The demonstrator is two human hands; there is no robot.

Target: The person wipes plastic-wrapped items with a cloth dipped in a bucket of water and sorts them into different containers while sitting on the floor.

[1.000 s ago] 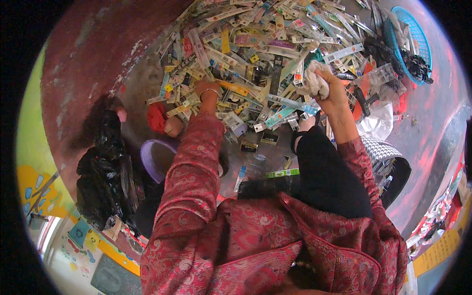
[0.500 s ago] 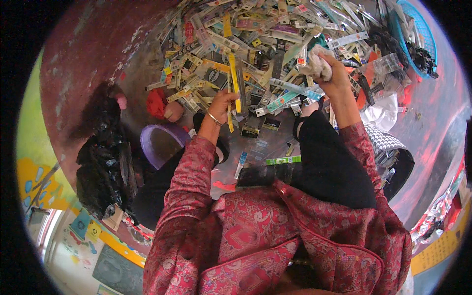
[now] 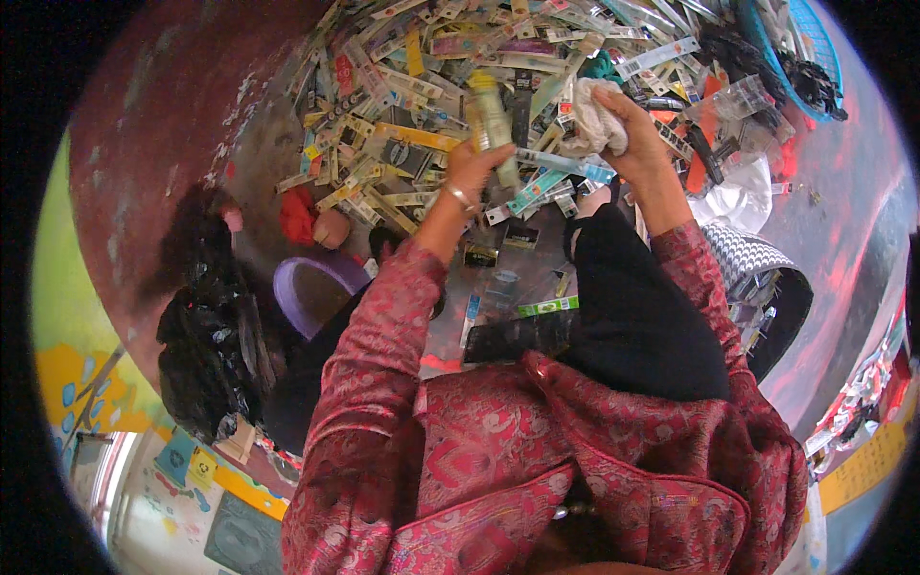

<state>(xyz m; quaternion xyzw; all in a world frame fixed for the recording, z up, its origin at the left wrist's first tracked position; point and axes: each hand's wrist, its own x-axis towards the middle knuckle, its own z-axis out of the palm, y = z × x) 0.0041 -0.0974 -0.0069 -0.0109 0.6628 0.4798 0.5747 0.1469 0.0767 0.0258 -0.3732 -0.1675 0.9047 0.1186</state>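
Above the heap of flat packets [image 3: 450,67] on the floor, the left hand [image 3: 471,165] is closed around a long yellowish packet [image 3: 492,120], which stands nearly upright out of the top of the fist. Just beside it, the right hand [image 3: 632,134] is bunched shut on a white cloth [image 3: 594,120], touching the near end of a pale blue packet [image 3: 561,165] that lies between the 2 hands. Below the left wrist sits a purple bowl [image 3: 311,287].
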